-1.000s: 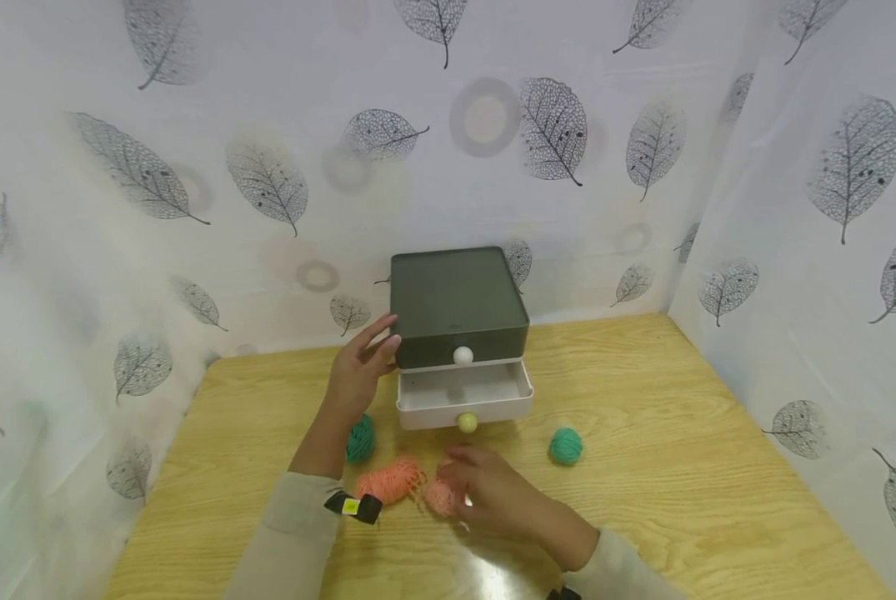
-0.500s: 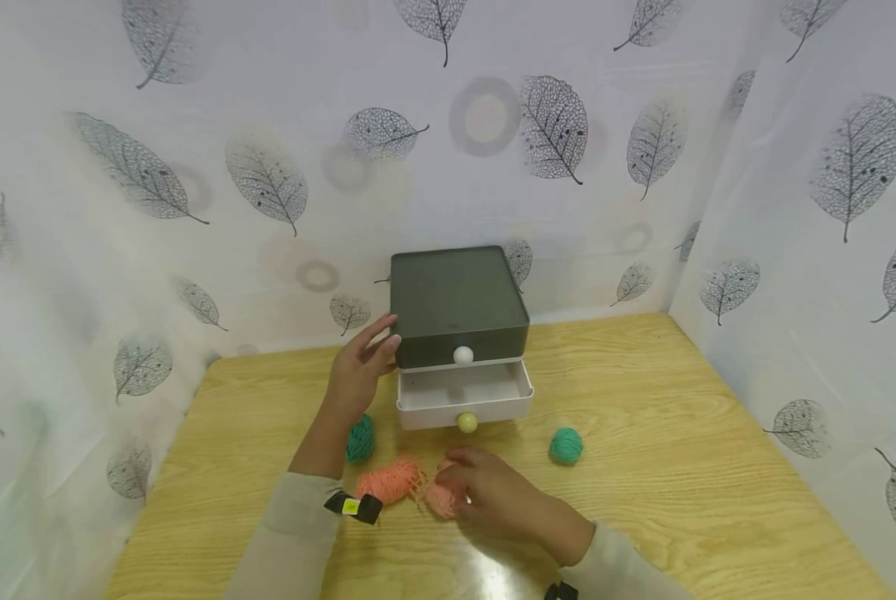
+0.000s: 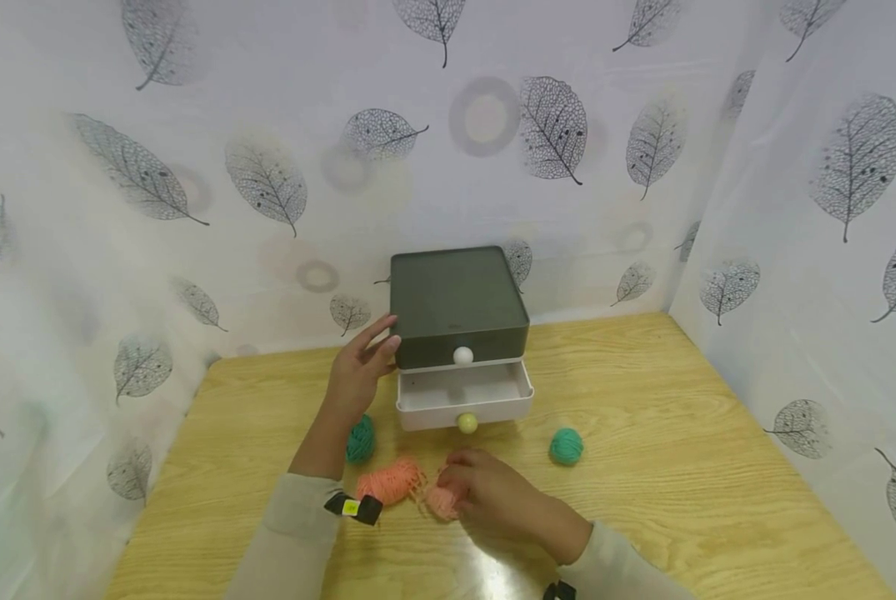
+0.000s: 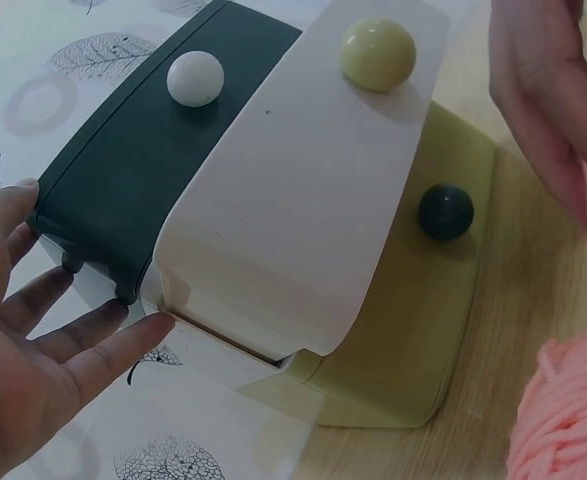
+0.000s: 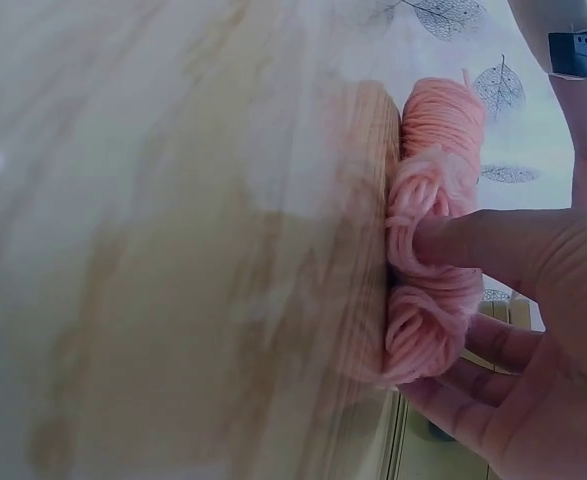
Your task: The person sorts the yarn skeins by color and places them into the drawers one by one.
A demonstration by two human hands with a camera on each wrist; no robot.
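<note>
My right hand point(image 3: 503, 504) grips a small pink yarn ball point(image 3: 442, 503) low over the table. In the right wrist view the thumb presses into the pink strands and the fingers lie along the other side. Just left of it lies a larger coral-pink yarn skein point(image 3: 386, 482). My left hand point(image 3: 356, 373), fingers extended, rests against the left side of a small drawer unit point(image 3: 455, 292) with a dark green top. Its white middle drawer point(image 3: 425, 418) is pulled out and has a yellow knob point(image 3: 467, 423).
A green yarn ball point(image 3: 566, 447) sits on the wooden table point(image 3: 665, 467) to the right. Another green yarn bundle point(image 3: 361, 440) shows beside the left forearm. Below the white drawer, the left wrist view shows a yellow-green drawer front with a dark knob point(image 4: 445, 212). Leaf-printed sheeting point(image 3: 448, 183) surrounds the table.
My right hand stays at the pink yarn ball, its grip shifting slightly. The left hand and the drawer unit keep their places.
</note>
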